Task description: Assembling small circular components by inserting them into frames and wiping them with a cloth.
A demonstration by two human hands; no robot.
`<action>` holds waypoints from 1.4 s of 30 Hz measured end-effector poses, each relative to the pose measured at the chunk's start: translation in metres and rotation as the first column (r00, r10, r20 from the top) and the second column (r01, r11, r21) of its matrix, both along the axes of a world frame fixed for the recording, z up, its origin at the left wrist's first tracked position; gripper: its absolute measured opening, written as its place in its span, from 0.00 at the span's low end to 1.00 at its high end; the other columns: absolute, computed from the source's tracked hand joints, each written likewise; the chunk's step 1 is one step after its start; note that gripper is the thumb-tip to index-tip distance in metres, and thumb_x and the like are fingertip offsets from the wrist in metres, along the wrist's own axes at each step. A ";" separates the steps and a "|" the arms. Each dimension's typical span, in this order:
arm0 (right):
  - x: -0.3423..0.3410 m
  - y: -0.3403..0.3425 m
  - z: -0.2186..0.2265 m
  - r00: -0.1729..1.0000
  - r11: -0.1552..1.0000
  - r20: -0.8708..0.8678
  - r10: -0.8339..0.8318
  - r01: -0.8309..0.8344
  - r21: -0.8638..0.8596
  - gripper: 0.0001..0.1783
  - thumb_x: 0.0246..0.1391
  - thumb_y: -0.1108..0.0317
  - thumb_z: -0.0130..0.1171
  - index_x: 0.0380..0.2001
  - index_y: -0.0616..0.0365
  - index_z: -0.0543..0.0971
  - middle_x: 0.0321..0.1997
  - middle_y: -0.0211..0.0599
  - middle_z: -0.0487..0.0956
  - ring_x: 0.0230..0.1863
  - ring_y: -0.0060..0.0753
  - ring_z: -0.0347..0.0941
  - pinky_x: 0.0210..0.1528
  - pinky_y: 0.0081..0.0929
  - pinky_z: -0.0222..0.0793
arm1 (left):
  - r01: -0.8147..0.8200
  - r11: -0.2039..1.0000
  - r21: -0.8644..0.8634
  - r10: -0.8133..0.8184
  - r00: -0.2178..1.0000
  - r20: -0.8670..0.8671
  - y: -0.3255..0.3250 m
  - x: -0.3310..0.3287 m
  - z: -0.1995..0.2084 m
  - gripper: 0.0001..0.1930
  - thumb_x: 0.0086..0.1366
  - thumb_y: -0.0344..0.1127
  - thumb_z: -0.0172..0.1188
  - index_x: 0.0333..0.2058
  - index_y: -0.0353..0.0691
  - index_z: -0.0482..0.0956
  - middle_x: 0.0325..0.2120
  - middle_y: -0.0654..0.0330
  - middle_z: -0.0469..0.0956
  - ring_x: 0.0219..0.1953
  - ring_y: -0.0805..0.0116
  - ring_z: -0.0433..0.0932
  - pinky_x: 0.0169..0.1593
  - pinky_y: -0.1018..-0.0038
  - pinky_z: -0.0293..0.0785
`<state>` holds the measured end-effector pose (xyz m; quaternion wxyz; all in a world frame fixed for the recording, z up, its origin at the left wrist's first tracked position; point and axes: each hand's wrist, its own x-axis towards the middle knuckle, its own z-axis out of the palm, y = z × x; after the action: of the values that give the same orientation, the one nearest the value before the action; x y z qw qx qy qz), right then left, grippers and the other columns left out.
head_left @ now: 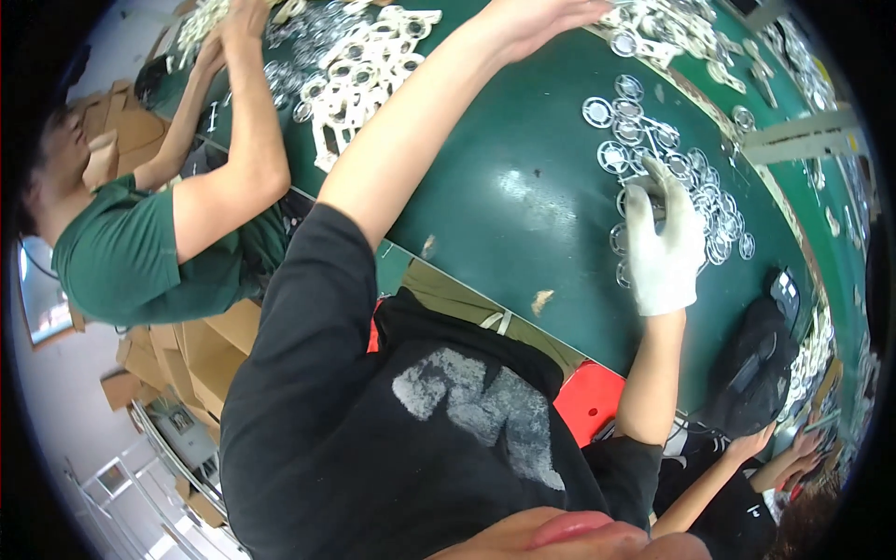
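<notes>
My left hand [546, 26] is bare and reaches to the top edge of the view. Its fingers stretch toward a heap of cream-white plastic parts [653, 33], and nothing shows in them. A pale work glove with greyed fingertips covers my right hand [667, 238]. That hand is over a scattered group of clear ring-shaped plastic parts [717, 219], some joined by thin stems. Its thumb and bent fingers are apart, with the fingertips at the rings; no held part can be made out.
Cream-white ringed parts [359, 79] lie in a pile on the green table [504, 177]. A co-worker in a green shirt [159, 247] reaches over the table at left. A black object [751, 364] lies at right, near other people's arms. Cardboard boxes [224, 341] stand behind.
</notes>
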<state>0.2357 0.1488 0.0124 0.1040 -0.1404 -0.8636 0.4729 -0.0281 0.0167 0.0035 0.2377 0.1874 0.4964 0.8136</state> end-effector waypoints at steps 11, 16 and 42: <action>0.001 0.000 0.001 0.998 0.989 0.049 0.025 -0.032 0.145 0.19 0.60 0.66 0.61 0.53 0.57 0.82 0.41 0.38 0.86 0.40 0.32 0.82 0.49 0.30 0.76 | -0.758 0.139 -0.638 -0.734 0.353 -0.580 -0.131 0.068 0.008 0.26 0.53 0.34 0.70 0.53 0.48 0.82 0.44 0.57 0.81 0.51 0.55 0.78 0.59 0.58 0.70; -0.001 0.001 -0.001 0.992 0.971 0.002 0.123 -0.121 0.206 0.17 0.66 0.67 0.59 0.55 0.60 0.81 0.44 0.39 0.86 0.40 0.25 0.82 0.47 0.24 0.76 | -0.796 0.330 -0.507 -0.640 0.206 -0.740 -0.143 0.058 -0.011 0.14 0.62 0.36 0.67 0.47 0.45 0.83 0.41 0.61 0.82 0.51 0.58 0.77 0.59 0.62 0.67; 0.003 0.030 -0.011 1.000 0.428 -0.003 -0.031 0.011 -0.904 0.18 0.70 0.58 0.57 0.50 0.64 0.79 0.41 0.33 0.82 0.37 0.25 0.80 0.37 0.23 0.78 | 0.187 0.979 -0.076 -0.141 0.363 -0.921 -0.007 0.167 -0.033 0.33 0.53 0.09 0.46 0.59 0.39 0.65 0.56 0.43 0.74 0.60 0.45 0.76 0.63 0.47 0.75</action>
<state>0.2384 0.1786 0.0015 0.0268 -0.1804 -0.4741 0.8614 0.1387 0.0099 -0.0291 -0.0026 0.6606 0.5065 0.5541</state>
